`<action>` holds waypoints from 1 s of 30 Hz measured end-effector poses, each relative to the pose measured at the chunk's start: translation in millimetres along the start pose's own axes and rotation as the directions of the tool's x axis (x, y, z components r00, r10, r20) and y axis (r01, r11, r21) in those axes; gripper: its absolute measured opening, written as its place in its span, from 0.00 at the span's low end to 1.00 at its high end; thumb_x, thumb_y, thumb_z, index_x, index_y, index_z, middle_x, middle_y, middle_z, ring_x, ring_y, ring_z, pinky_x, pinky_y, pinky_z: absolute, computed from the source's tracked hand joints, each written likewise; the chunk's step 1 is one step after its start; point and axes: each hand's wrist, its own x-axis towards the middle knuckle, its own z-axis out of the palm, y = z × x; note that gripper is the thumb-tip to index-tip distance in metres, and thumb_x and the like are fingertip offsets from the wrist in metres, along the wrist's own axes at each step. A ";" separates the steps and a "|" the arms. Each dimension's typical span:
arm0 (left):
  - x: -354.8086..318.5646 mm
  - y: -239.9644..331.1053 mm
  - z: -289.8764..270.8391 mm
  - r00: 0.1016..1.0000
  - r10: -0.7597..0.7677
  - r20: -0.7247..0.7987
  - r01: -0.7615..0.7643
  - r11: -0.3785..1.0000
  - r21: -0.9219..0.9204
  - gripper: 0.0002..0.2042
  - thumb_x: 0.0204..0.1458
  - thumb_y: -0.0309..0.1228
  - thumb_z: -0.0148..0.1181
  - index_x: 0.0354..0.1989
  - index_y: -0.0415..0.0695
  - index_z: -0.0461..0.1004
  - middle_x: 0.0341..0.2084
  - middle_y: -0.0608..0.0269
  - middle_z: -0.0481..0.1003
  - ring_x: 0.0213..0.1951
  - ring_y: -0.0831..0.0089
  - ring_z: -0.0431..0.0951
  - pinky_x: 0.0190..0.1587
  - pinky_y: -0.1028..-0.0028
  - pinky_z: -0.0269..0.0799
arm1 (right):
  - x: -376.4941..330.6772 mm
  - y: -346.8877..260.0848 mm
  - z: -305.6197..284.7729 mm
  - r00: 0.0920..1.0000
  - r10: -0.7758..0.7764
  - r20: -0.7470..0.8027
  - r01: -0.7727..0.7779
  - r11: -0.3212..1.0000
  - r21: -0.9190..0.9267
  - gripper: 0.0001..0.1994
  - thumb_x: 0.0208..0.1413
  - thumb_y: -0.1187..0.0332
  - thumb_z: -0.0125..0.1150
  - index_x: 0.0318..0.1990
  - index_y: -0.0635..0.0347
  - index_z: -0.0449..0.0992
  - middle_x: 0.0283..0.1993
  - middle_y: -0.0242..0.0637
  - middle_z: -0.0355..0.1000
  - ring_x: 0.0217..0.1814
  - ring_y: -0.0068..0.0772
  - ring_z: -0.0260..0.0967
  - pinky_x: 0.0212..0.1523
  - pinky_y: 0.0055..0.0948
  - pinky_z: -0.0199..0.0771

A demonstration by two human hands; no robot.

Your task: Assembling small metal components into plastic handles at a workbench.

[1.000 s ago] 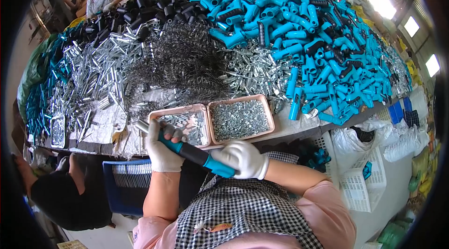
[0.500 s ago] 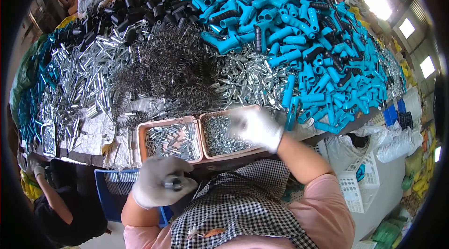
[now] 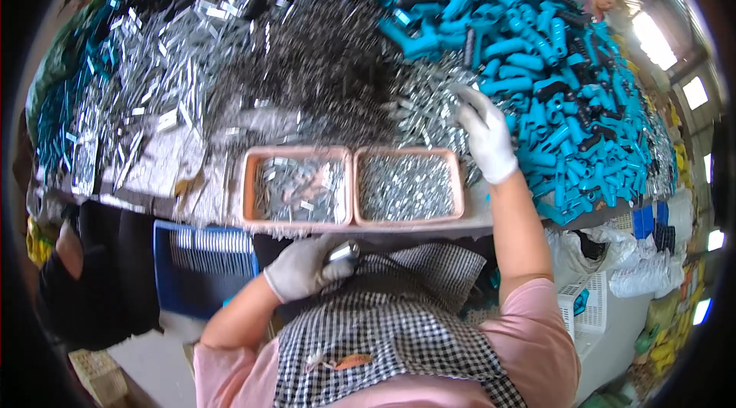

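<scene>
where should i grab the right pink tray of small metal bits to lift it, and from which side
Probably by the near long rim of the right pink tray, coming from the person's side. That edge sits at the table's front with nothing against it, while the far rim meets the heap of metal parts and the left wall butts against the left pink tray. Keep it level, since it holds loose pieces.

Daylight enters from bright windows (image 3: 694,90) at my upper right, overexposed there. The fisheye bends edges and blackens the corners. My right hand (image 3: 484,136) shows slight blur.
</scene>
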 end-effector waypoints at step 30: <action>-18.1 19.9 50.9 0.992 0.119 -0.032 -0.079 0.813 0.577 0.20 0.54 0.50 0.59 0.36 0.42 0.70 0.23 0.53 0.75 0.27 0.52 0.78 0.29 0.56 0.72 | -185.3 -32.7 66.8 0.714 0.462 0.526 -0.325 0.884 -0.335 0.25 0.53 0.44 0.65 0.32 0.64 0.78 0.25 0.44 0.75 0.26 0.32 0.76 0.30 0.28 0.75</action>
